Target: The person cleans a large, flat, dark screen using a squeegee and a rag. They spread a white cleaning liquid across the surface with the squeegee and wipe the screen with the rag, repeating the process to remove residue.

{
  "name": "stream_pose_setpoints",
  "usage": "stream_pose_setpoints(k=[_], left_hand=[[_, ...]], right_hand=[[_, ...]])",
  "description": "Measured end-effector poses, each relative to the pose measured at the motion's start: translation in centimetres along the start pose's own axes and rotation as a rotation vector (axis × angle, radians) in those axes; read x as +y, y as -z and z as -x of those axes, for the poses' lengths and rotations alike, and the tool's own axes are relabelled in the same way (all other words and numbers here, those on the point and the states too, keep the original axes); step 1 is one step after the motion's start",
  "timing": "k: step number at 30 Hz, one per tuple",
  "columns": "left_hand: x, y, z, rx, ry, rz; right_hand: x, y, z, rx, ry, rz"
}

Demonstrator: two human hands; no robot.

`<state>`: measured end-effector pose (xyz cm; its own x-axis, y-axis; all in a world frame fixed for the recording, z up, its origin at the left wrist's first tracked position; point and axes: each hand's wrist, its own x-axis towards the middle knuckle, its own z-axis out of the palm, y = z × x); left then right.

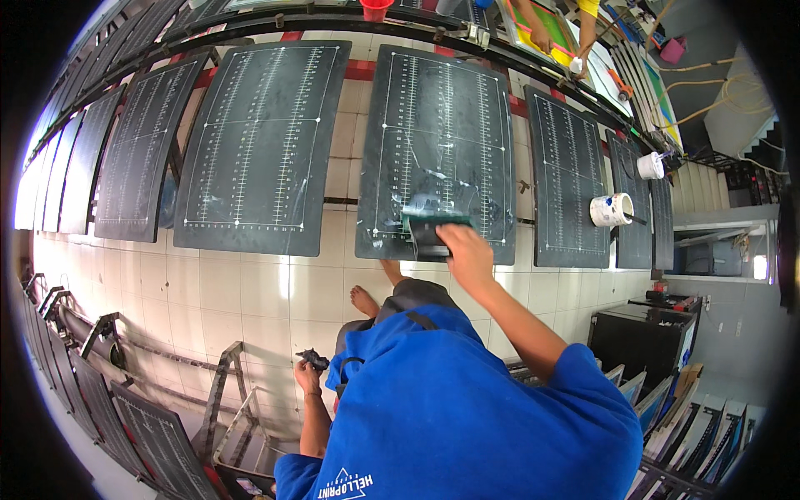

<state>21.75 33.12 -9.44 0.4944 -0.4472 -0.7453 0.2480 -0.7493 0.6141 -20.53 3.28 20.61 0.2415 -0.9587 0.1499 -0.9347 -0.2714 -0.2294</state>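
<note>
My right hand [468,255] is closed round a dark squeegee-like scraper [428,239] with a greenish edge. The scraper lies against the near end of a black platen [446,100] marked with white lines and ruler scales. Pale, wet-looking smears show on the board just beyond the edge. Low at my left side, well apart from the boards, my left hand [307,377] grips a crumpled black rag [313,359] above the tiled floor.
More black platens flank this one, to the left [260,142] and right [570,179]. A paint-stained white bucket [611,210] and a white tub [651,166] stand at the right. Another person's hands [542,38] work at the far right. A metal frame [225,392] stands behind my left side.
</note>
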Motion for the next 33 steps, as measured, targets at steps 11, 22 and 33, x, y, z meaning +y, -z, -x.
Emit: stream_pose_setpoints(k=[11,22,33], left_hand=[[7.0,-4.3,2.7,0.020,-0.059,0.015],[7.6,-7.0,4.9,0.024,-0.010,0.083],[5.4,-7.3,2.0,0.004,0.000,-0.041]], right_hand=[[7.9,-2.4,-21.4,0.053,-0.020,-0.004],[11.2,-0.9,-25.3,0.155,-0.028,0.045],[1.9,-2.1,-13.7,0.008,0.145,0.022]])
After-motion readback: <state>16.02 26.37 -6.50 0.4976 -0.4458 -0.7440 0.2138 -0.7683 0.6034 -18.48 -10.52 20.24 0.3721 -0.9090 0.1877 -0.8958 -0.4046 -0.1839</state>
